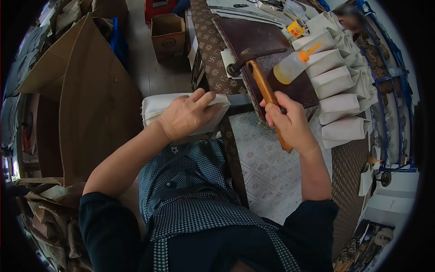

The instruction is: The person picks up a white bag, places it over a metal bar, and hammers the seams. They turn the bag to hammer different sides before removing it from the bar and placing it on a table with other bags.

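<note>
My right hand [290,115] is wrapped round the wooden handle of a hammer [264,84], whose dark metal head lies over a dark red board [240,34]. On the left, my left hand [190,113] rests on a white fabric piece [154,105] fitted over a grey bar [239,100] at the table's edge. Its fingers are bent, and their tips are partly hidden. A bottle with an orange nozzle [290,68] and yellowish liquid leans on the board, just beyond the hammer.
Folded white fabric pieces [333,84] line the right side, near a yellow can [297,29]. Patterned sheeting [272,172] covers the table in front. A large cardboard box [95,104] stands left, and a smaller box [168,36] sits on the floor beyond.
</note>
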The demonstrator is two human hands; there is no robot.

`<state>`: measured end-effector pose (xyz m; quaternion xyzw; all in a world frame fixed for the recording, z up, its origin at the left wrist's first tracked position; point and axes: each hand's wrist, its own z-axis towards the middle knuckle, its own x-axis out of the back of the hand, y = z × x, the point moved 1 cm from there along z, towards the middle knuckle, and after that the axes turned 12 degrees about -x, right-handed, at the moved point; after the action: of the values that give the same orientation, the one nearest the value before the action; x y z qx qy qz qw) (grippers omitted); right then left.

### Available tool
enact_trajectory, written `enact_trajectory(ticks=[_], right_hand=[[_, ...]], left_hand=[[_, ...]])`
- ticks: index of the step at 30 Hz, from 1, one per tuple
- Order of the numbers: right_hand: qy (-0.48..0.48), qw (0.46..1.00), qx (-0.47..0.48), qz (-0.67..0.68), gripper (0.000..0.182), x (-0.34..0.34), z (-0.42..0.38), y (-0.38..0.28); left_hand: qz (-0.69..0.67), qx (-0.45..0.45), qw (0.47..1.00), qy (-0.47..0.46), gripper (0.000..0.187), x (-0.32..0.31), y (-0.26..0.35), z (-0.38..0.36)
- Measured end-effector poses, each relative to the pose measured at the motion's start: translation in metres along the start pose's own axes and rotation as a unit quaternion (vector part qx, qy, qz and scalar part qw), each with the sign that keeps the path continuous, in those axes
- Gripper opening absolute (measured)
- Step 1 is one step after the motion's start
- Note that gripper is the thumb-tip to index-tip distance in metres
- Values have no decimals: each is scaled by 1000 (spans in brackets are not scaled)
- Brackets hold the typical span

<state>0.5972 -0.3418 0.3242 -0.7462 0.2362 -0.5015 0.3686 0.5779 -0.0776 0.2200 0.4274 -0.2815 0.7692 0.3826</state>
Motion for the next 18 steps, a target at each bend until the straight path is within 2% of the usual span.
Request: enact_trajectory(ticks=[5,8,14,17,18], right_hand=[[-109,986,-97,-85,23,5,-2,0],[-82,995,-55,-17,23,7,-16,-3],[46,998,37,-1,23,-13,-39,-3],[70,997,36,-16,21,-34,-50,17],[66,992,27,-101,19,-38,-50,24]], left_hand=[[-10,-6,1000,25,32,1,-1,1],[-12,-6,1000,24,29,4,0,0],[-8,4,1000,20,23,3,-1,0],[-19,17,999,37,21,2,-2,1],[-28,27,999,37,22,2,-2,2]])
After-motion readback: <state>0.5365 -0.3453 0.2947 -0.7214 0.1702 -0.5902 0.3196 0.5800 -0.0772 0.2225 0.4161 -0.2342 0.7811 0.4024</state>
